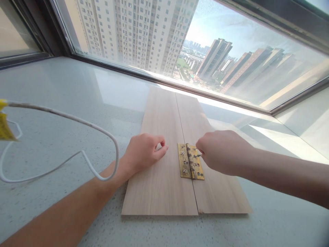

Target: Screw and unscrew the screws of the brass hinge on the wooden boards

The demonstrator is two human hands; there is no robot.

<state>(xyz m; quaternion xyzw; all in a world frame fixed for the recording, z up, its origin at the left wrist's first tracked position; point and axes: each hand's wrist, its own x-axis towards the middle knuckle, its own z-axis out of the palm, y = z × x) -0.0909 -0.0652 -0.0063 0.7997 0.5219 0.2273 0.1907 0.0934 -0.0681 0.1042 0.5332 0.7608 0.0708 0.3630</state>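
Two pale wood boards lie side by side, the left board point(159, 192) wider than the right board point(221, 195), with a narrow seam between them. A worn brass hinge point(190, 161) straddles that seam, and several screws stick up from its two leaves. My left hand point(145, 151) rests on the left board, loosely curled, thumb and forefinger slightly apart with nothing between them. Over the hinge's right leaf, my right hand point(223, 151) is closed. A short thin metal piece shows at its fingertips, pointing at the hinge; what it belongs to is hidden by the fingers.
Under the boards is a speckled white sill point(102, 219). A white cable point(77, 120) with a yellow tag point(6, 125) loops at the left, passing over my left forearm. Beyond the boards stands a dark-framed window point(164, 82), with tall buildings outside.
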